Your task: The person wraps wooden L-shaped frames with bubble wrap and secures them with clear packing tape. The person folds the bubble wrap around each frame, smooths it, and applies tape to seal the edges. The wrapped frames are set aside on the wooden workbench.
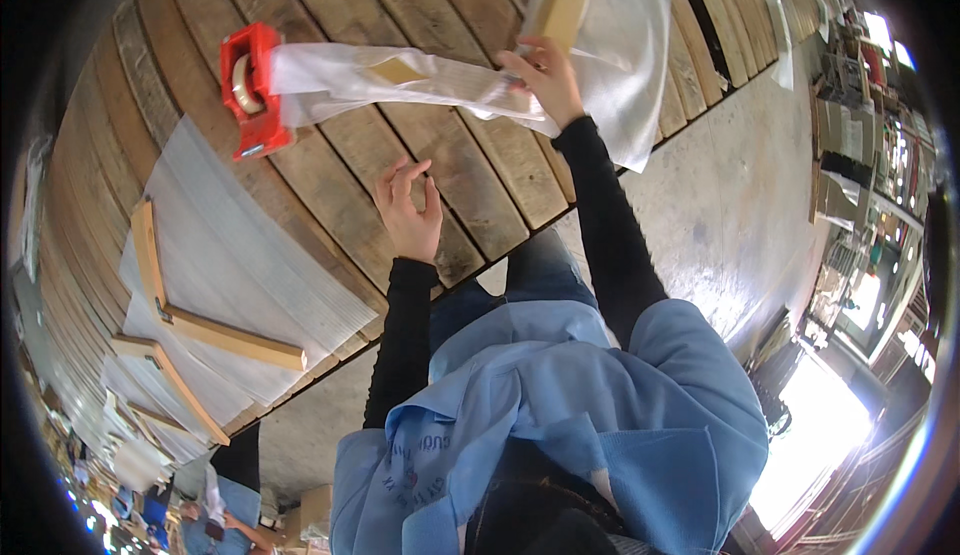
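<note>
My right hand (548, 80) is closed, its fingers pinched at the right end of a long bundle of white foam sheet (330, 75). What sits in the fingertips is too blurred to name. A patch of tan shows through the bundle's middle. The bundle's left end reaches a red tape dispenser (258, 90) with a pale roll in it. My left hand (410, 210) hovers over the planks below the bundle, fingers curved and apart, holding nothing. Right beside my right hand, a wooden bar (568, 0) lies on another white foam sheet (640, 65).
The slatted wooden table (460, 180) runs diagonally, its near edge before me. At the left, jointed wooden pieces (235, 340) lie on a foam sheet (230, 245). A concrete floor (720, 195) borders the table. Another person (225, 515) is at the far lower left.
</note>
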